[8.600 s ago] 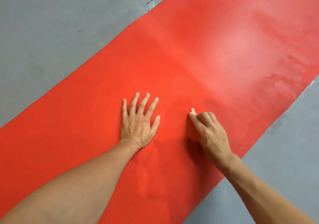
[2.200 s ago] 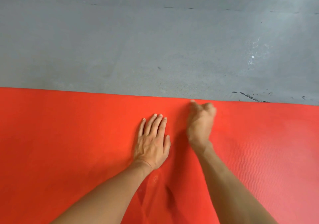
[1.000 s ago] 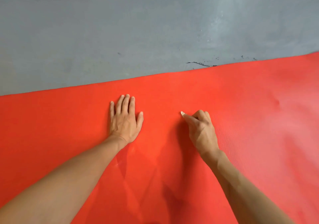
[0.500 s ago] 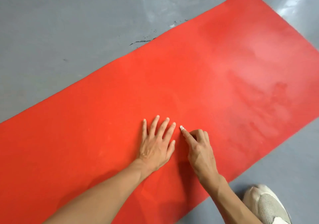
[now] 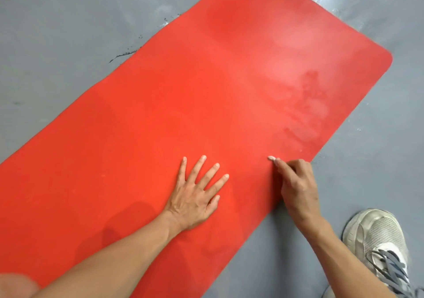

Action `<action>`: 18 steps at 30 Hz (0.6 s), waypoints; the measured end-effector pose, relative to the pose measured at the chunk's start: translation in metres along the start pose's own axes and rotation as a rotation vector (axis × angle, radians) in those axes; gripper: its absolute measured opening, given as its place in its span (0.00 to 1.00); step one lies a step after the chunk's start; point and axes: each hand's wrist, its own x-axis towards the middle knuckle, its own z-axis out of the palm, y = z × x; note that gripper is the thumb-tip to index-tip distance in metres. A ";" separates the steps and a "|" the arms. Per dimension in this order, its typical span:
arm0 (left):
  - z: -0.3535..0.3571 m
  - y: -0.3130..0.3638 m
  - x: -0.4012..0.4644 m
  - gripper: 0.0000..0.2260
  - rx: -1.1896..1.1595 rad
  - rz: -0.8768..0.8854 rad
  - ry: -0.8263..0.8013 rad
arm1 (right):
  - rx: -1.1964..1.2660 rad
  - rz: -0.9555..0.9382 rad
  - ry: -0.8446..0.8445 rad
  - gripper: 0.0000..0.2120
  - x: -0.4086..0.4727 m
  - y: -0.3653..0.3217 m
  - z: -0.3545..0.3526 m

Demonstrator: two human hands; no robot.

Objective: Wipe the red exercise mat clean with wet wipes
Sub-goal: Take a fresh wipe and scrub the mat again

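Mat: a red exercise mat (image 5: pixel 183 105) is laid flat on the grey floor (image 5: pixel 57 33), running diagonally from the lower left to a rounded corner at the upper right.
Mat surface: darker, damp-looking streaks and a paler sheen are seen near the right end; the rest is seen as an even red.
Left hand: the left hand (image 5: pixel 195 196) is pressed palm-down on the mat near its near edge — the fingers (image 5: pixel 212 171) are straight and spread apart, with nothing held.
Right hand: the right hand (image 5: pixel 298 187) is placed at the mat's near edge, partly over the floor; its fingers are curled together and clamped on a small white wad.
Wipe: the wet wipe (image 5: pixel 271 158) is seen only as a small pale tip past the forefinger, touching the mat; the rest is hidden in the hand.
Shoe: a pale mesh sneaker (image 5: pixel 376 240) with grey laces is planted on the floor at the lower right, clear of the mat.
Floor marks: a dark scuff (image 5: pixel 124 54) is seen on the floor beside the mat's far edge.
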 end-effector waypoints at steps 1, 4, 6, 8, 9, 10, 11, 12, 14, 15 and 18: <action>0.000 -0.002 -0.001 0.26 0.002 -0.009 0.006 | -0.001 0.106 0.059 0.17 0.008 0.006 0.000; -0.002 0.000 -0.001 0.26 -0.012 -0.036 0.005 | 0.030 0.199 0.104 0.23 -0.007 -0.019 0.011; -0.004 0.001 0.000 0.26 -0.026 -0.045 0.013 | 0.091 0.104 0.036 0.24 -0.040 -0.053 0.018; -0.004 0.002 0.001 0.26 -0.038 -0.049 0.010 | 0.154 -0.045 -0.092 0.22 -0.073 -0.076 0.016; -0.005 0.002 0.001 0.26 -0.042 -0.050 0.009 | 0.170 -0.134 -0.144 0.22 -0.076 -0.075 0.011; -0.005 0.003 0.001 0.26 -0.045 -0.051 0.006 | 0.161 -0.216 -0.177 0.22 -0.069 -0.067 0.008; -0.005 0.002 0.001 0.26 -0.045 -0.053 0.005 | 0.132 -0.266 -0.179 0.21 -0.053 -0.054 0.006; -0.005 0.002 0.001 0.26 -0.043 -0.052 0.006 | 0.101 -0.258 -0.142 0.20 -0.033 -0.038 0.005; -0.005 0.002 0.001 0.26 -0.040 -0.052 0.016 | 0.019 -0.087 0.031 0.18 0.022 0.000 0.002; -0.004 0.002 0.001 0.26 -0.043 -0.053 0.016 | -0.013 0.054 0.105 0.16 0.048 0.015 -0.001; -0.003 0.001 0.000 0.26 -0.046 -0.054 0.011 | -0.033 0.328 0.191 0.13 0.071 0.010 0.007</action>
